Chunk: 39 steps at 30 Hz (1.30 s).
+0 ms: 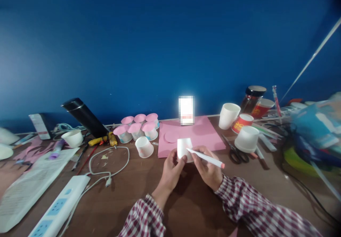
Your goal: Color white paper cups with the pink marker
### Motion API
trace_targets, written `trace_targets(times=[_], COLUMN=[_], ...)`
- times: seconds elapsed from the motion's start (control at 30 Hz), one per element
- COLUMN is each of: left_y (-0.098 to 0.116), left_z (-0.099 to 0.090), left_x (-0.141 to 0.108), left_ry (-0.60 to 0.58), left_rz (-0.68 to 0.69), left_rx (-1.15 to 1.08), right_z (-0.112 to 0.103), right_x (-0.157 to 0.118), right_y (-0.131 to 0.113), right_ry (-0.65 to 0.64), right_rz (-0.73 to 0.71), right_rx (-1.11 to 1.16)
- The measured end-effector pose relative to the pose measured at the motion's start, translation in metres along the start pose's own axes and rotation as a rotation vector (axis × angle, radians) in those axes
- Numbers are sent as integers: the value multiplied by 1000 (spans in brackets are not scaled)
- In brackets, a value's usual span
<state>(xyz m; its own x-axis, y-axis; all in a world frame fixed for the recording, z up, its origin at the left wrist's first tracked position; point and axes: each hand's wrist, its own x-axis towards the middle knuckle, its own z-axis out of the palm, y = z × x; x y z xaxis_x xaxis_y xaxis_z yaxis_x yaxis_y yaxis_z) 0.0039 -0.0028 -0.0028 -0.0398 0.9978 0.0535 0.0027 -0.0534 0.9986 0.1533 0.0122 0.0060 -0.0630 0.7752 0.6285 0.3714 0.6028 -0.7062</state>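
At the left, a power strip (58, 205) lies near, with a pale cable (129, 155) looped beyond it. Farther back, six pink-topped cups (136, 131) stand in two rows, and a loose paper cup (144, 147) sits just beside them, nearer.

In the centre, on the near side of the pink sheets (191, 132), the left hand (170, 169) holds the small white cup (183, 148), its thumb pressed on the near face and its fingers curled around the left side. To its right, the right hand (209, 169) pinches a white marker (206, 157) between thumb and fingers, the others folded in beneath. The marker slants, its tip at the cup's wall and its pinkish end out to the right.

The step in hand looks like marking the cup's side; no line can be made out, and whether the tip is actually touching, I cannot tell. A clean stroke calls for the left grip to be firm without denting the paper, the right for light pressure, and a small turn of the cup to bring fresh wall under the tip.

Farther right, scissors (236, 155) lie beside an upturned white cup (247, 138).
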Motion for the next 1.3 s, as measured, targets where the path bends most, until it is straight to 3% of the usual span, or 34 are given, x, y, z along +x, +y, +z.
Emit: trace_targets(times=[1.3], left_y=[2], left_z=[1], left_x=[0], left_ry=[4], left_rz=[-4], left_rx=[75], right_z=[-1], right_x=[2], right_y=[-2], right_ry=[17], right_rz=[7], right_rx=[15])
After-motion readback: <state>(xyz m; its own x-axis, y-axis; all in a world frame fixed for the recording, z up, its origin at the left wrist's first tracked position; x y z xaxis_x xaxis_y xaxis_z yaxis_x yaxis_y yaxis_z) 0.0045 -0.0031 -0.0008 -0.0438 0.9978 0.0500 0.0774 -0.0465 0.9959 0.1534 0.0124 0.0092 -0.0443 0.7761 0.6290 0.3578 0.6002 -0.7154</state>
